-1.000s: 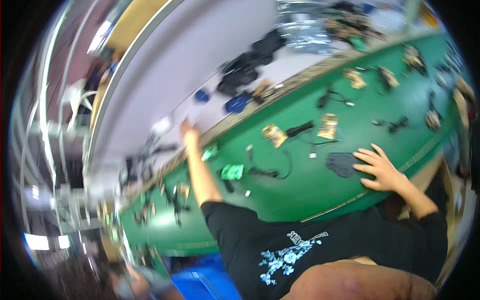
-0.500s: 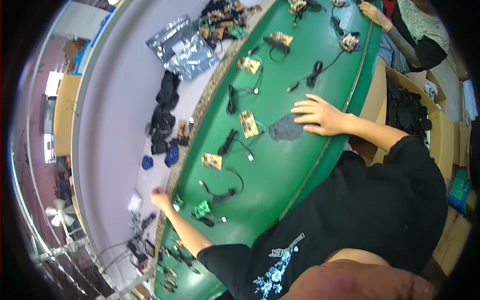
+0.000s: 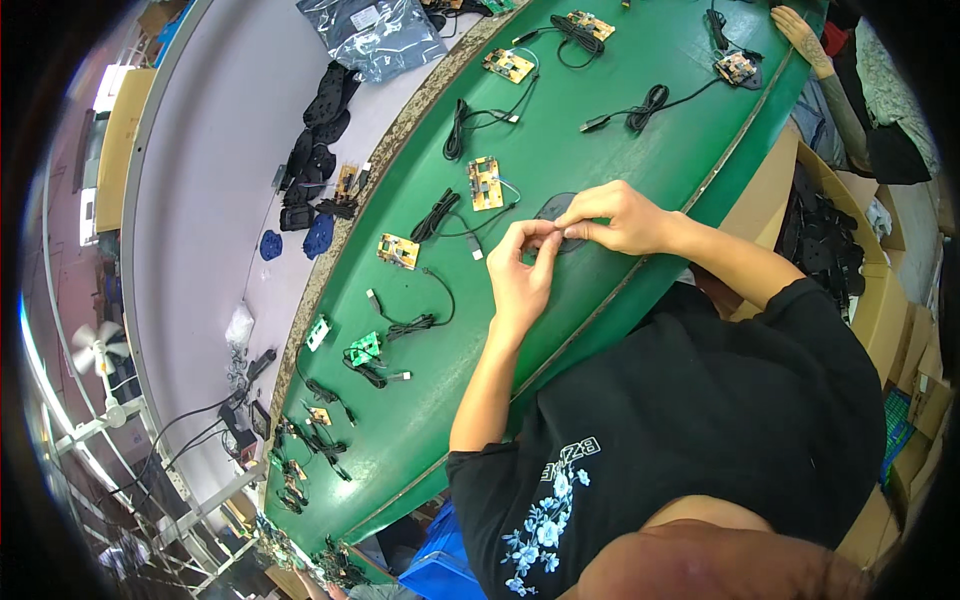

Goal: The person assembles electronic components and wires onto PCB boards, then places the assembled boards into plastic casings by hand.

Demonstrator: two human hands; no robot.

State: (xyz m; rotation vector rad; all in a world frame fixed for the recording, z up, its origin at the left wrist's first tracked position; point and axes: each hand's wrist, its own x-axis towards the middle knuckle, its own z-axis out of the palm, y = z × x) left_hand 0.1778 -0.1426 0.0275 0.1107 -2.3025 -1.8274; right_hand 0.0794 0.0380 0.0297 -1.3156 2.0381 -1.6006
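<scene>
Over a dark grey flat rounded plate on the green belt, my two hands meet fingertip to fingertip. My left hand is closed in a pinch, thumb against forefinger. From the right, my right hand pinches at the same spot. Whatever lies between the fingertips is too small to make out. The hands cover part of the plate. To their left are a tan circuit board and a black bundled cable with a metal plug.
More boards with cables lie along the belt, among them a green circuit board. On the pale side shelf are a silver bag, black plates and blue pieces. Another person's hand rests at the far right edge. A carton stands at right.
My left hand has come from the shelf edge to the plate and now meets my right hand there. My right hand has gone from spread to pinching. The view has shifted.
</scene>
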